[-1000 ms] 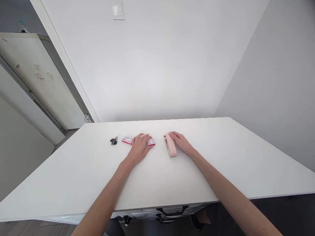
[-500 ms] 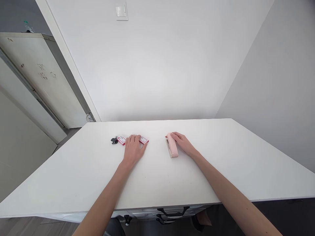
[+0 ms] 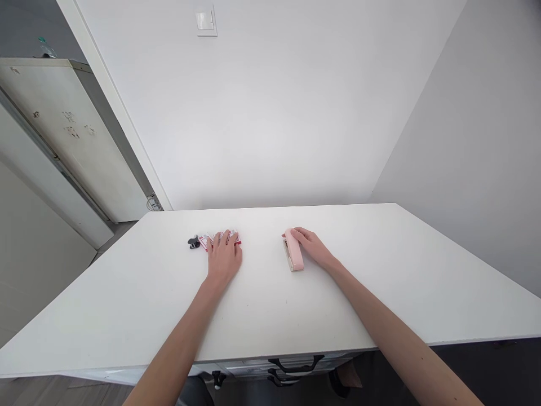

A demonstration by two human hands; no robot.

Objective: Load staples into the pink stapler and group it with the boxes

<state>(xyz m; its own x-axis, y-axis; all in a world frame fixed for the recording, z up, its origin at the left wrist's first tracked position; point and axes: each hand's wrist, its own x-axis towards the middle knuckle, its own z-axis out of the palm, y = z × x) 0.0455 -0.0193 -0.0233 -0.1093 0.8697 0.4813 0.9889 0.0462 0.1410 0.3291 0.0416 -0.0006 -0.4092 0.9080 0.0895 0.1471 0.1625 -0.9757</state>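
Observation:
Small red-and-white boxes (image 3: pixel 236 237) sit in a row on the white tabletop, partly covered by my left hand (image 3: pixel 223 257). Its fingers are spread over them, palm down; the thumb is hard to see. Just left of the boxes lies a black clip (image 3: pixel 194 242), possibly more than one. Around the far end of a pink stapler (image 3: pixel 296 254) my right hand (image 3: pixel 307 241) is closed, fingers and thumb on its upper arm. The stapler lies on the tabletop with its near end toward me.
The white table (image 3: pixel 270 321) runs back to a pale wall with a light switch (image 3: pixel 206 21). Black drawer handles (image 3: pixel 296 365) show below the front edge. A whitish cabinet (image 3: pixel 80 135) stands beyond the doorway at the left.
My left hand has moved slightly left, and the rightmost box has shifted left, closer to the others. My right hand and the stapler stay in place.

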